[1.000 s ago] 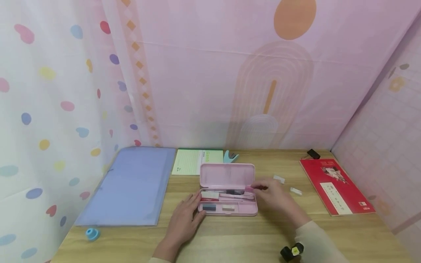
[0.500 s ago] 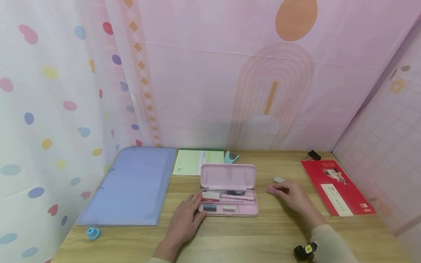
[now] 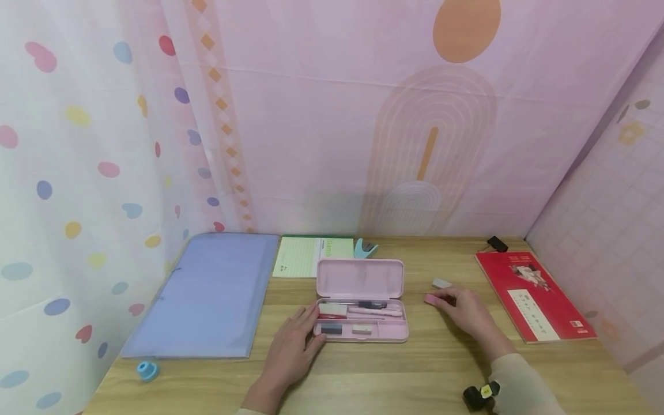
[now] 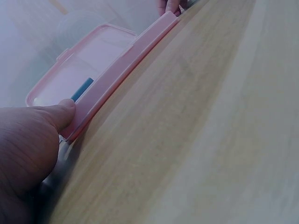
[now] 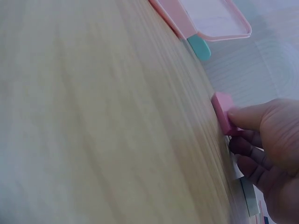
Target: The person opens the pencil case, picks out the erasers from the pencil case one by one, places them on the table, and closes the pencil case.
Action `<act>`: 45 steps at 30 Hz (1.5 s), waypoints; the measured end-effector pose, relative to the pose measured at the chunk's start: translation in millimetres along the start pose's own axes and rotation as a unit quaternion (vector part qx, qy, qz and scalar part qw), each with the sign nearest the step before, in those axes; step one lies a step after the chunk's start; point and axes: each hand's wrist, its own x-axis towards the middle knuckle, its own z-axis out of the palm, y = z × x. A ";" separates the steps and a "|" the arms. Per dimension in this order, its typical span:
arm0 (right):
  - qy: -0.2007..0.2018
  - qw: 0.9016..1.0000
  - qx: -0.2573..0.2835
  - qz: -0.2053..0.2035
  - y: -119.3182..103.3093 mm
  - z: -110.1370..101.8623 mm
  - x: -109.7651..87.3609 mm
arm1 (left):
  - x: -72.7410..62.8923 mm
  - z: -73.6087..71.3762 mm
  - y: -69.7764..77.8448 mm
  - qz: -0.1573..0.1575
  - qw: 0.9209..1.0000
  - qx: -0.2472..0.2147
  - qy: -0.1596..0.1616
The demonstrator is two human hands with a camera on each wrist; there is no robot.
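A pink pencil case [image 3: 360,278] lies with its lid up in the middle of the table. Inside are pens [image 3: 373,312], a dark blue block [image 3: 331,328] and a whitish eraser [image 3: 361,329]. My left hand [image 3: 291,346] rests against the case's left end, fingers fairly straight, with the thumb at the front corner. To the right of the case, my right hand [image 3: 464,311] pinches a pink eraser [image 5: 223,112] between thumb and fingers, at or just above the tabletop. Right behind that hand lies a white eraser [image 3: 441,283].
A blue folder [image 3: 207,294] and a light blue cap-like piece [image 3: 147,370] are at left. Behind the case are a green notepad [image 3: 311,256] and a light blue stapler-like item [image 3: 365,248]. A red booklet [image 3: 534,297] and a black clip [image 3: 497,244] lie at right.
My right hand has moved right from the case's right end, carrying the pink eraser, and now covers a white piece seen earlier. My left hand has stayed at the case.
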 end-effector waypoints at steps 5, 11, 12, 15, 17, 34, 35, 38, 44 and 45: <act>-0.008 1.000 -0.018 -0.001 -3.0 -1.0 -0.4 | -0.2 -1.2 0.9 -0.006 1.000 -0.001 -0.006; -0.010 0.999 -0.038 -0.007 -3.2 -0.1 -0.6 | -0.6 -1.6 1.8 -0.009 1.000 0.000 -0.008; -0.011 0.999 -0.041 -0.008 -2.8 0.3 -0.6 | -0.8 -1.5 1.8 -0.008 1.000 -0.001 -0.007; -0.013 0.999 -0.045 -0.005 -1.9 1.2 -0.3 | -0.9 -0.7 1.5 -0.002 1.000 0.000 -0.002; -0.014 0.999 -0.044 -0.006 -0.9 1.3 -0.7 | -0.9 -0.2 1.8 0.002 1.000 0.001 0.001; -0.014 0.991 0.029 -0.128 -105.6 24.7 -4.6 | 0.0 -2.0 0.6 -0.009 1.000 -0.001 -0.006; -0.028 0.990 0.034 -0.132 -113.6 30.5 -3.6 | 0.2 -1.7 0.4 -0.008 1.000 0.001 -0.007; -0.063 0.987 0.033 -0.142 -133.4 48.4 1.8 | 0.5 -0.9 0.3 -0.008 1.000 0.003 -0.012; -0.094 0.980 0.002 -0.173 -154.9 77.4 12.5 | -0.5 -2.1 0.4 -0.006 1.000 -0.001 -0.011; -0.091 0.980 -0.004 -0.176 -156.2 80.6 13.6 | -0.4 -2.4 0.5 -0.003 1.000 0.000 -0.009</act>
